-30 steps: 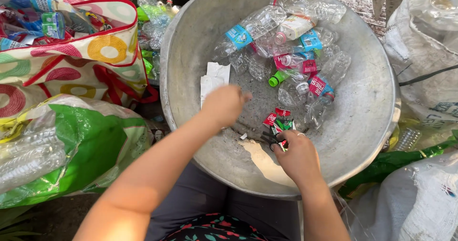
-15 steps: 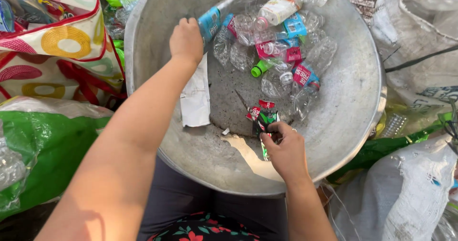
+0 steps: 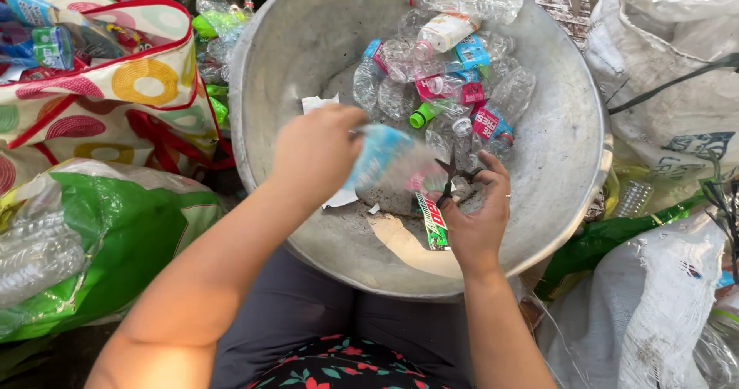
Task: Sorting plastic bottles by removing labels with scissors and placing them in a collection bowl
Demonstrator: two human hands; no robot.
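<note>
**Bottle and scissors meet over the metal basin**

The left hand (image 3: 319, 152) is closed around a clear plastic bottle with a blue label (image 3: 385, 158), holding it out level over the middle of the big metal basin (image 3: 308, 43). The bottle is blurred, so its far end is hard to make out, but it points right, toward the other hand. The right hand (image 3: 477, 216) grips a pair of small dark scissors (image 3: 454, 177), fingers wrapped about the handles and the blades angled up and left, just beside the bottle's label end. A loose strip of green, white and red label (image 3: 435, 221) hangs under that hand, touching its palm side; whether it is pinched or only resting there I cannot tell.

Holding the bottle sideways over the basin seems sensible: anything that drops off lands in the bowl, where a white scrap of paper (image 3: 327, 112) already lies on the near left of the floor. On the far side of the basin rests a heap of crushed clear bottles (image 3: 454, 89) with pink, blue and green labels and caps, well apart from both hands.

To the left stands a patterned tote bag (image 3: 115, 89) full of packaging, and near it a green sack (image 3: 131, 235) holding clear bottles. White woven sacks (image 3: 677, 81) crowd the right side.
</note>
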